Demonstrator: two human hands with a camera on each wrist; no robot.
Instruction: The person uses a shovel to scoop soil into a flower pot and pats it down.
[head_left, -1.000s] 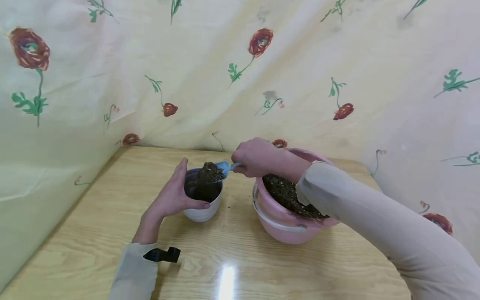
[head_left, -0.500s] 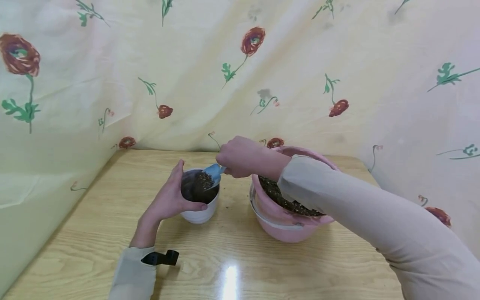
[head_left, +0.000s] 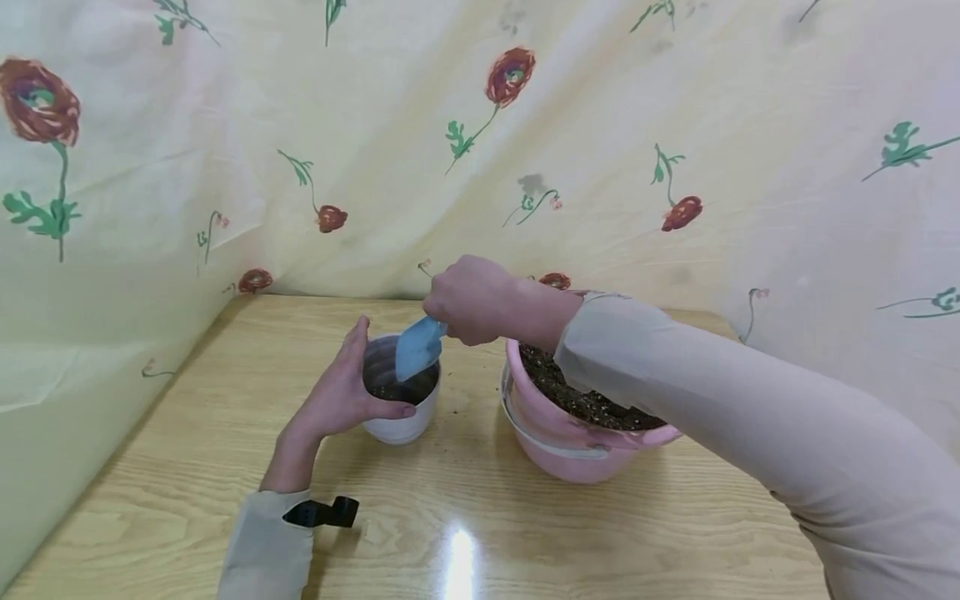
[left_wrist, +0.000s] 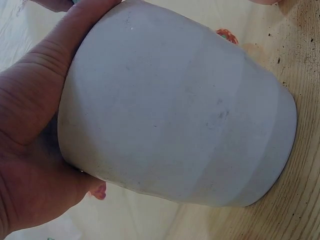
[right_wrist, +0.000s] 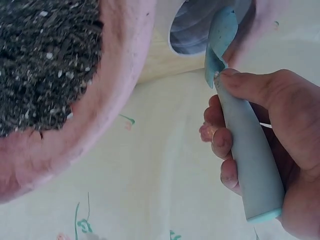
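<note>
A white pot point(head_left: 401, 429) stands on the wooden table, dark soil point(head_left: 408, 392) low inside it. My left hand point(head_left: 347, 392) grips its rim from the left; the left wrist view shows thumb and palm around the ribbed pot point(left_wrist: 175, 110). Above the opening, my right hand point(head_left: 476, 300) holds a blue scoop point(head_left: 418, 350), tilted steeply with its blade over the pot. In the right wrist view the fingers of my right hand point(right_wrist: 285, 125) curl round the scoop's grey handle point(right_wrist: 250, 155). Whether soil remains on the blade cannot be seen.
A pink bucket point(head_left: 562, 462) with dark soil point(head_left: 577, 400) stands to the right of the pot, partly under my right forearm. Crumbs of soil lie on the table point(head_left: 375, 533) between them. A flower-patterned cloth point(head_left: 390, 125) hangs behind and at the sides.
The scoop has moved left over the pot and tipped downward; the soil seen on it before is no longer visible. My right hand has moved left and up. My left hand keeps its grip.
</note>
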